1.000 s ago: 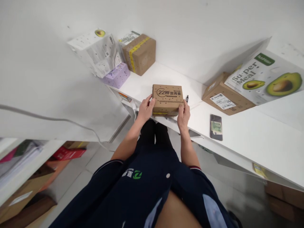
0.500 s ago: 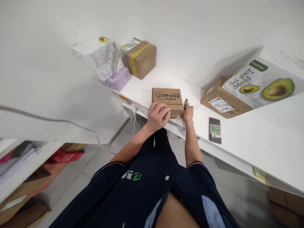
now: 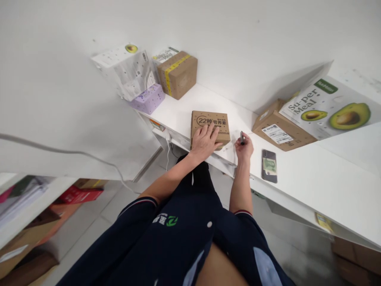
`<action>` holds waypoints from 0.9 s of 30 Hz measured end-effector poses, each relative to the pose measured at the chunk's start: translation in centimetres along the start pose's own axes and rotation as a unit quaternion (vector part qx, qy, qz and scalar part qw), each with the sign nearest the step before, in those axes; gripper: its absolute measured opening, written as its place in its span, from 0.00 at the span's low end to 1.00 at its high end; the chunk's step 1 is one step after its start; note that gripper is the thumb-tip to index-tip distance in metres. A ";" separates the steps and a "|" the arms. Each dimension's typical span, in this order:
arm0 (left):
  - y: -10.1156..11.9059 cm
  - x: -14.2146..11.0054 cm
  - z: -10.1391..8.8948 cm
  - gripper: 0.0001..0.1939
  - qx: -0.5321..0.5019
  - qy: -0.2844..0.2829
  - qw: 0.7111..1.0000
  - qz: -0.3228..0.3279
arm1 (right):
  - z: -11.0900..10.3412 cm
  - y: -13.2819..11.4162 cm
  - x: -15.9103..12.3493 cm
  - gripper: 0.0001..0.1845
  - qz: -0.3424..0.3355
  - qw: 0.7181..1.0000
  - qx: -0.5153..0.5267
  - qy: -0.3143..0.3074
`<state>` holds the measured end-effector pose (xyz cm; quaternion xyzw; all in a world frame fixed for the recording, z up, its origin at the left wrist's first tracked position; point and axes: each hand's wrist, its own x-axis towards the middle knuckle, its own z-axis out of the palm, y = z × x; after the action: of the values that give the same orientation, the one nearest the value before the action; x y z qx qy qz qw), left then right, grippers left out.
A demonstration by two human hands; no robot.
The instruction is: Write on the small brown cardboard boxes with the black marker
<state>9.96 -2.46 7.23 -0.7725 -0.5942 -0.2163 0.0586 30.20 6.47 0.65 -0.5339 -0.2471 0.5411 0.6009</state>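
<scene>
A small brown cardboard box (image 3: 198,116) with dark printing and a "22" on its top lies near the front edge of the white table (image 3: 321,174). My left hand (image 3: 205,141) rests on its top and near side, fingers spread out. To the right of the box, apart from it, my right hand (image 3: 245,149) is closed around a marker pen (image 3: 242,138), dark at one end and greyer at the other. Part of the pen is hidden in the fingers.
A phone (image 3: 269,166) lies at the right. Behind it are a labelled carton (image 3: 276,133) and a white avocado-printed box (image 3: 330,105). At the back left stand a yellow-taped carton (image 3: 181,77), a purple box (image 3: 149,99) and a white box (image 3: 126,73). A cable (image 3: 74,151) hangs at the left.
My left hand has slid further onto the top of the box and flattened. My right hand has lifted the marker and moved right, away from the box, with the pen's angle changed.
</scene>
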 end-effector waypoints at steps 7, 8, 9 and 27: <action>0.1 0.0 0.3 0.30 0.000 0.014 1.000 -0.002 | 1.9 -6.1 -3.0 0.06 -0.038 0.953 0.262 -0.147; 0.1 0.0 0.3 0.30 -0.001 0.015 1.000 0.000 | 2.6 -6.6 -3.5 0.08 -0.059 0.956 0.247 -0.150; 0.1 0.0 0.4 0.30 -0.001 0.017 1.000 0.000 | 3.3 -6.9 -4.0 0.12 -0.085 0.960 0.223 -0.148; 0.1 0.0 0.5 0.29 0.007 0.020 1.000 -0.002 | 11.2 -4.2 -4.6 0.13 -0.262 0.936 -0.148 -0.181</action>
<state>10.23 -2.34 6.82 -0.7666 -0.5956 -0.2280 0.0754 20.69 7.08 9.21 -0.4263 -0.5596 0.4091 0.5811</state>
